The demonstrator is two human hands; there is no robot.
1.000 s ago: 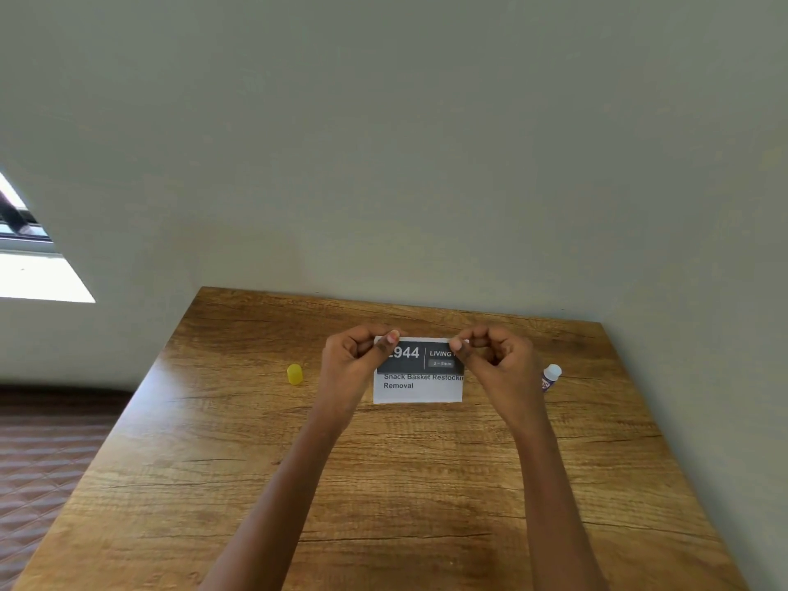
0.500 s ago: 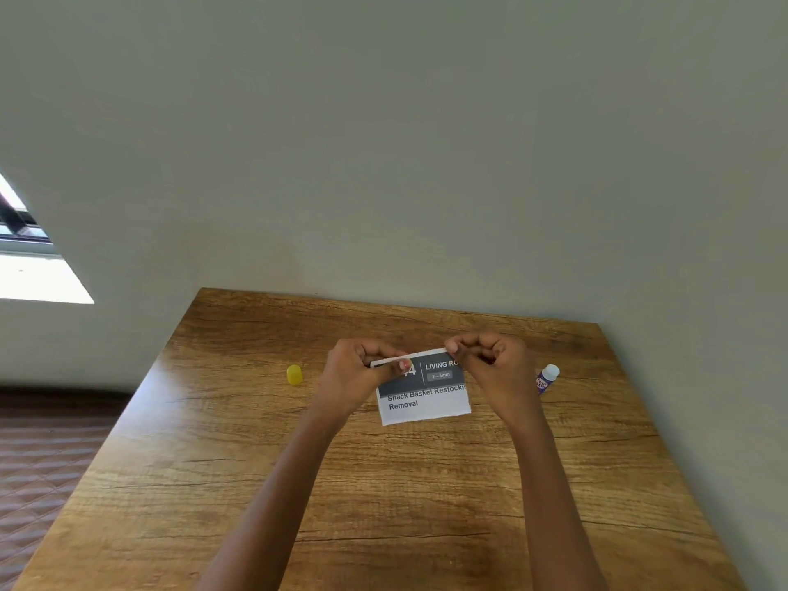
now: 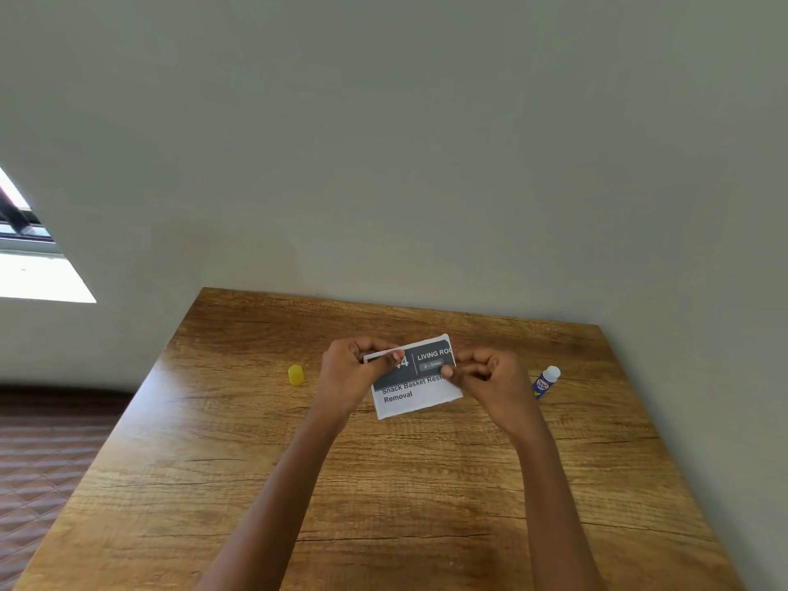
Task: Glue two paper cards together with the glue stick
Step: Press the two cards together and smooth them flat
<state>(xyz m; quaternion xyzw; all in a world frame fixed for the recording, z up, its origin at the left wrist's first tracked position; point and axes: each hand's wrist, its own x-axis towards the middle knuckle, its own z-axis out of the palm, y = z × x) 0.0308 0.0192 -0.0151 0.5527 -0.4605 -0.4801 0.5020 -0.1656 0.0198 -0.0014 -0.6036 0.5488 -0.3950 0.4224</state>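
A white paper card [image 3: 415,379] with a dark printed header and black text is held tilted just above the wooden table [image 3: 383,484]. My left hand [image 3: 351,375] pinches its upper left corner between thumb and fingers. My right hand [image 3: 490,381] pinches its right edge at mid height. Whether a second card lies under the printed one cannot be told. The glue stick [image 3: 546,382], blue and white with its white tip bare, lies on the table right of my right hand. Its yellow cap [image 3: 296,374] stands on the table left of my left hand.
The table stands in a corner, with grey walls [image 3: 426,164] along its far and right edges. A reddish patterned floor [image 3: 47,454] lies beyond the left edge. A bright window [image 3: 30,266] is at the far left.
The card has tilted counter-clockwise. My right hand slid from the card's top right corner down to its right edge. My left hand kept its pinch at the upper left.
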